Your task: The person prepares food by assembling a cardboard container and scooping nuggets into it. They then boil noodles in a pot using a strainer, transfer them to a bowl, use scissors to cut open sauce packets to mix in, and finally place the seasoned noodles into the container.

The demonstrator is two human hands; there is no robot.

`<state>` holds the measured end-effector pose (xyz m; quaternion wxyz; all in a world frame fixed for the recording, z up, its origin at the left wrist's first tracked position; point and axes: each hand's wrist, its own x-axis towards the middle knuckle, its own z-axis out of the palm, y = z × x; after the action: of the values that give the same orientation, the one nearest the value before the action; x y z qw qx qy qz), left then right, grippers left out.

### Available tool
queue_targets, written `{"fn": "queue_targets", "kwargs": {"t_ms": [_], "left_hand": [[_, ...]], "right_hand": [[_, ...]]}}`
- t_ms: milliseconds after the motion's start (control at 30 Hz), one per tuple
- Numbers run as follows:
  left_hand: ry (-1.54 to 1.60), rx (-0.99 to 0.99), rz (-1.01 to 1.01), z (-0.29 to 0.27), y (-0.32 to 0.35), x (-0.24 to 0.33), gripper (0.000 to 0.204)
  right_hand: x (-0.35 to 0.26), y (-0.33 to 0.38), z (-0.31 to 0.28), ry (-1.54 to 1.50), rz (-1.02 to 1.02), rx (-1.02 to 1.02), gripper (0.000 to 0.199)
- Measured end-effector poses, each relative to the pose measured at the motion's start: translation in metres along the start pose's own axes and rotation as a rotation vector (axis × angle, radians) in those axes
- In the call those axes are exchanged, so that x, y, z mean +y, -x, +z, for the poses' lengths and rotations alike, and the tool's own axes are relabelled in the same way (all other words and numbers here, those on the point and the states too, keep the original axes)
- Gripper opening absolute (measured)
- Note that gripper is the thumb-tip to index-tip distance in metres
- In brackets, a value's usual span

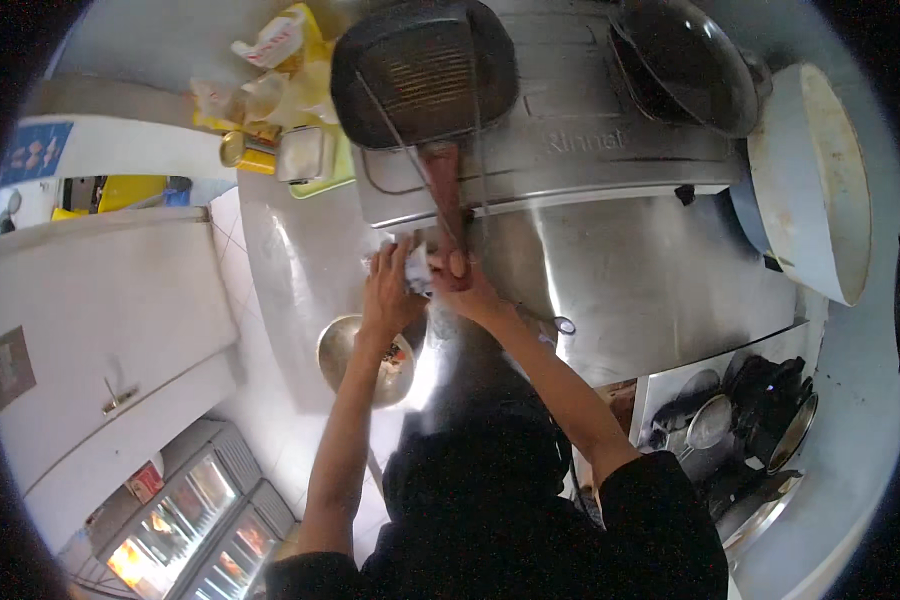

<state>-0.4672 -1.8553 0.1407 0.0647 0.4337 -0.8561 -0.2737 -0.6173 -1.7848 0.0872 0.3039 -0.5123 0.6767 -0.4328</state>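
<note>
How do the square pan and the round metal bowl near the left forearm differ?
The square pan is dark; the metal bowl is round and shiny. The right hand grips the square pan's long reddish-brown handle; no handle shows on the metal bowl, partly hidden by the left forearm. Small pieces lie in the metal bowl; the square pan shows a ridged base. Both are open-topped.

From my remote seat I'm looking down on a steel counter, which is carrying a steel stove along its back. A square grill pan is sitting over the stove's left part, while dark round cookware is occupying the right end. Left of the stove, I'm seeing a green tray bearing a metal container; a yellow tin is resting just beside it, and yellow packages are crowding behind.
</note>
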Motion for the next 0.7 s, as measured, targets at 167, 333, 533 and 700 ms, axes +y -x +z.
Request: {"fn": "queue_targets", "kwargs": {"t_ms": [167, 333, 533, 700], "left_hand": [[0.079, 0.123, -0.149, 0.005, -0.001, 0.004, 0.08], [0.395, 0.395, -0.217, 0.003, 0.008, 0.03, 0.067], [0.471, 0.62, -0.291, -0.006, 0.03, 0.084, 0.056], [0.536, 0.729, -0.285, -0.015, 0.067, 0.106, 0.061]], "right_hand": [[-0.016, 0.011, -0.051, -0.199, 0.236, -0.139, 0.022], [0.027, 0.054, -0.096, 0.304, 0.056, -0.262, 0.025], [0.038, 0.056, -0.068, 0.544, -0.201, -0.347, 0.028], [0.035, 0.054, -0.052, 0.738, -0.174, -0.427, 0.021]]}}
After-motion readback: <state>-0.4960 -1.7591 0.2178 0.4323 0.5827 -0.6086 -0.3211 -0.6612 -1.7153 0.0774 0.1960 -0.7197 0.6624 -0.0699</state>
